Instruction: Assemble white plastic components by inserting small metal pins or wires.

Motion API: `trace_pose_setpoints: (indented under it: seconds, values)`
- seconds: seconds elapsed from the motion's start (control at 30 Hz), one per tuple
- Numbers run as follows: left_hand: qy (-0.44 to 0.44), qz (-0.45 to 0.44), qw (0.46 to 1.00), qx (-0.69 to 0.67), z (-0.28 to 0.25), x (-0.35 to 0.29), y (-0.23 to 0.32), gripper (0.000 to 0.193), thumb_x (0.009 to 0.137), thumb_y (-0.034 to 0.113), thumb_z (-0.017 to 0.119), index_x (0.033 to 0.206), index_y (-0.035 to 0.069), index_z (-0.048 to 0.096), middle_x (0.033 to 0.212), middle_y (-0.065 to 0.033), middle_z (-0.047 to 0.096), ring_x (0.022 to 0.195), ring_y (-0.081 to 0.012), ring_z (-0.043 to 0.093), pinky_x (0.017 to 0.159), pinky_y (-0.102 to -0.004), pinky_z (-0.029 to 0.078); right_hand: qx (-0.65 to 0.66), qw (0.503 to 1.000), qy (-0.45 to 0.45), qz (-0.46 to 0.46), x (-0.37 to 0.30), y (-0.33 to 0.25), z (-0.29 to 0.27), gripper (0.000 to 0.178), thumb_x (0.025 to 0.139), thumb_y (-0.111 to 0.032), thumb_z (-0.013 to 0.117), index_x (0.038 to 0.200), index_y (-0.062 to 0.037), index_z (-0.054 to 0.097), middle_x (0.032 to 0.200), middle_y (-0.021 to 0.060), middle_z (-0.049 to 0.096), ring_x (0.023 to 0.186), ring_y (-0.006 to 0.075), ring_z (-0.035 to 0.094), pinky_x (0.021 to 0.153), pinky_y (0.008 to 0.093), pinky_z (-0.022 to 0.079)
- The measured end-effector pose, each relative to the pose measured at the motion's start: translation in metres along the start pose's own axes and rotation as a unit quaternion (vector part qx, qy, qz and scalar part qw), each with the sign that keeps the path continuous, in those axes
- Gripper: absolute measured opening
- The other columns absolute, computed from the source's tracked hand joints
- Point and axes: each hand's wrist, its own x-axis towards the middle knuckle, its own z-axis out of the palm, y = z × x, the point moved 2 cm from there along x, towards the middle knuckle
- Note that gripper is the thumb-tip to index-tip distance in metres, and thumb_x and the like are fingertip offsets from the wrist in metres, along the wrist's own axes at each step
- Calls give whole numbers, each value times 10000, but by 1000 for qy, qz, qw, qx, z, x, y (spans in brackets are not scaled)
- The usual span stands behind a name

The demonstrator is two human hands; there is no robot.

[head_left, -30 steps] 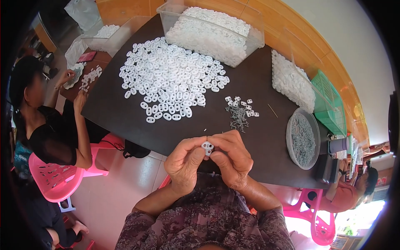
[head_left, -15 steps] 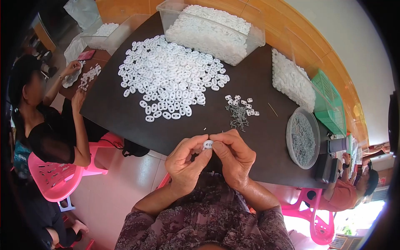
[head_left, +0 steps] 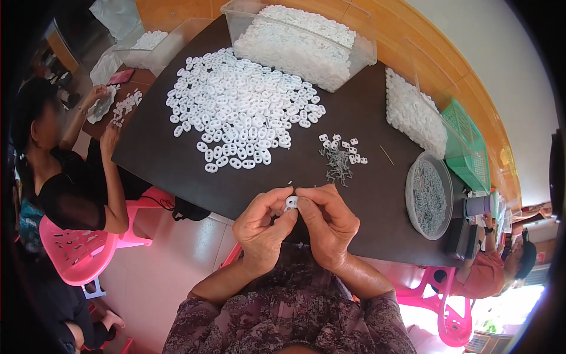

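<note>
My left hand pinches a small white oval plastic piece with two holes between thumb and fingers, just off the table's near edge. At the piece's right side, the thumb and forefinger of my right hand are pressed together; anything tiny between them is hidden. Beyond my hands spreads a large heap of loose white two-hole oval pieces. To the right of that heap lies a small pile of grey screws, with several small white two-hole plates beside it.
A clear bin of white pieces stands at the back of the dark table, with another clear bin to its right. A round tub of grey screws sits near a green basket. Another person works at the left.
Both hands have shifted very slightly left with the white piece, which has turned a little between the fingers. The heaps and bins look the same.
</note>
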Motion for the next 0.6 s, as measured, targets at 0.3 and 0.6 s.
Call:
trace_pose_setpoints:
  seconds: [0.3,0.6]
  values:
    - [-8,21,999,31,-2,1,0,353,793,-150,610,1132,-51,617,905,-13,564,791,-47,513,688,-177,425,28,999,-6,41,-2,2,0,156,845,67,616,989,31,665,850,34,608,736,80,508,636,206,403]
    - [-9,15,1000,10,-3,0,-4,349,812,-148,611,1146,-47,614,931,-12,556,816,-46,536,698,-168,432,23,999,-17,39,-4,4,-1,140,882,45,602,1010,35,660,872,11,582,757,52,487,661,180,383]
